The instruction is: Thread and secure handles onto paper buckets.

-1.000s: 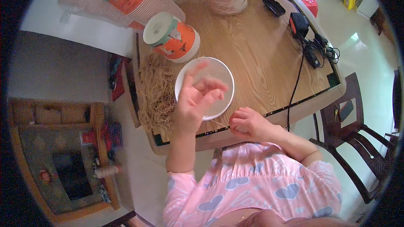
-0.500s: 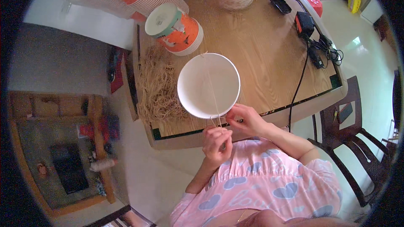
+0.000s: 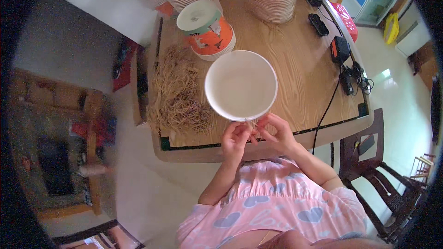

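Note:
A large paper tub [image 3: 241, 85], white inside, stands near the front edge of the table with its mouth toward me. At its near rim a thin tan string [image 3: 251, 121] shows only in part between my fingertips. My left hand [image 3: 235, 140] is closed on the string with bent fingers, just below the rim. Right beside it, my right hand [image 3: 278, 133] pinches at the same spot, thumb and forefinger together. A heap of loose tan strings [image 3: 177, 103] lies to the left of the tub.
Behind the tub sits a short upside-down stack of orange and green tubs [image 3: 212, 34]. Taller tub stacks [image 3: 272, 2] stand farther back. Along the right edge lie a black and orange adapter [image 3: 340, 50] and tangled cables [image 3: 355, 78]. A dark wooden chair [image 3: 369, 157] is at the right.
The string that stretched across the tub's mouth no longer shows there. My left hand has risen to the rim, close to my right hand. The whole view has shifted slightly.

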{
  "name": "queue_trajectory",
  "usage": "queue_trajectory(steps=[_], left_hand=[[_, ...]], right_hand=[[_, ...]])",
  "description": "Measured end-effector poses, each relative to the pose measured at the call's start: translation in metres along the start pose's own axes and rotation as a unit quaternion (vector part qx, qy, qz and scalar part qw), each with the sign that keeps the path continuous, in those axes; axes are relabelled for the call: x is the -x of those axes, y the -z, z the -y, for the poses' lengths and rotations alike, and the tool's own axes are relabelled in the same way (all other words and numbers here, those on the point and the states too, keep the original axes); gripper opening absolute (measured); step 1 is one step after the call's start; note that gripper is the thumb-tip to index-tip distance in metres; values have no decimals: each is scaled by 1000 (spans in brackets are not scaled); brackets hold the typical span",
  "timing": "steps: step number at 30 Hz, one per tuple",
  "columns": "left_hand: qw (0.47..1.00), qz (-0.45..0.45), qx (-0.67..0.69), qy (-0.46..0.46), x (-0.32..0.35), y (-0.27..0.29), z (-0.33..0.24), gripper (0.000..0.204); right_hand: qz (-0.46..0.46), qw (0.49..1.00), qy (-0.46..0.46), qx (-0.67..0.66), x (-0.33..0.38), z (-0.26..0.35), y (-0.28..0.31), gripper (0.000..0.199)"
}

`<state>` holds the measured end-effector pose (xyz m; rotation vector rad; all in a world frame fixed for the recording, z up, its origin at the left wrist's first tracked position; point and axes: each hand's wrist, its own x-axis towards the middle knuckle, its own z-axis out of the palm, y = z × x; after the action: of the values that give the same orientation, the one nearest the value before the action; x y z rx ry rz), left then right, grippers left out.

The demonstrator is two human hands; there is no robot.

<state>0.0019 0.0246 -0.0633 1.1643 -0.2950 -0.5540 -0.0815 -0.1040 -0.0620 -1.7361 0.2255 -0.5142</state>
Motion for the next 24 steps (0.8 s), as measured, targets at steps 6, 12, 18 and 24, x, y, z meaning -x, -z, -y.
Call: queue_trajectory(steps=[6, 12, 18, 24], left_hand=[[985, 126, -25, 117, -8, 9, -6, 16], [993, 94, -27, 62, -10, 6, -4, 15], [985, 123, -108, 58, -13, 16, -20, 17], [993, 112, 3, -25, -25, 17, -42, 16]], right_hand=[[-35, 998, -46, -9, 3, -1, -4, 13], [-13, 999, -45, -12, -3, 2, -6, 11], [-7, 998, -49, 30, -3, -4, -5, 6], [-19, 999, -39, 23, -5, -9, -7, 8]])
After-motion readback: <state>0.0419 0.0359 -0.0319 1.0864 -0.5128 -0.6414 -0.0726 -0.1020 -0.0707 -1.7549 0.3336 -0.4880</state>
